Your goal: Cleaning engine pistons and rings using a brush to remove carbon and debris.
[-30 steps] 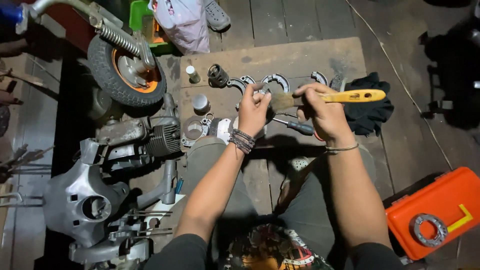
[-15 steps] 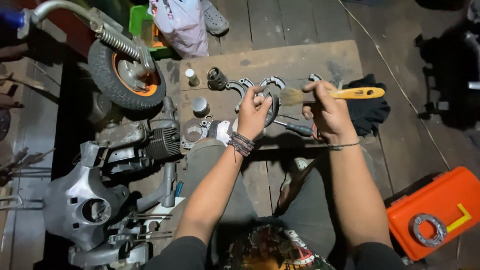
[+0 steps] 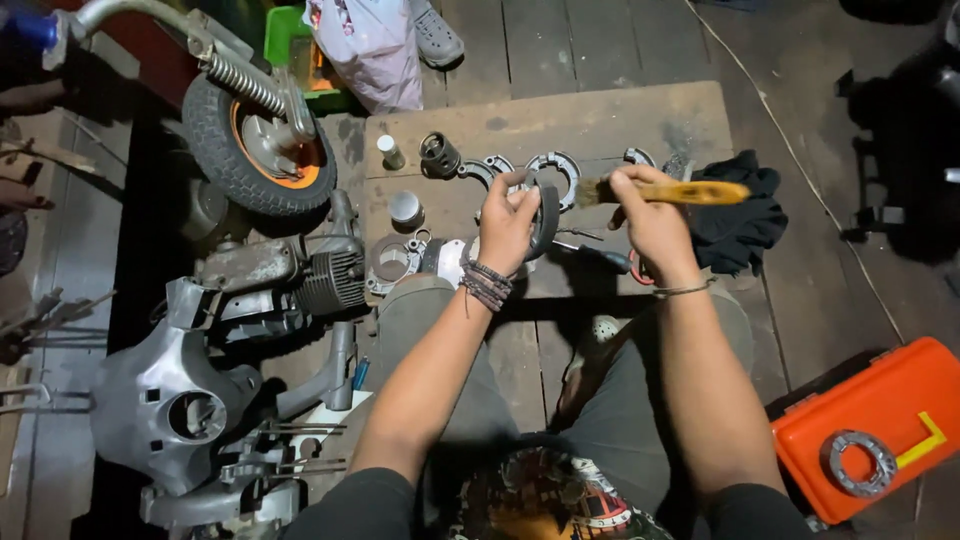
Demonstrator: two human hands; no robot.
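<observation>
Left grip: left hand (image 3: 508, 222) closed around a curved dark brake shoe (image 3: 546, 215), held upright above the board
Right grip: right hand (image 3: 652, 222) clamped on the yellow handle of a paintbrush (image 3: 665, 191), bristles pointing left at the shoe
Change: a second ago the brush lay higher and level to the right, bristles hidden; now its tip has swung in just beside the shoe, so brushing looks under way
Board: wooden board (image 3: 600, 120) on the floor serves as the counter; more brake shoes (image 3: 556, 167), a small cylinder (image 3: 438, 154) and a screwdriver (image 3: 597, 255) lie on it
Right: black cloth (image 3: 745, 222); orange case (image 3: 880, 425) near right
Left: scooter wheel (image 3: 256, 150), engine (image 3: 300, 280)
</observation>
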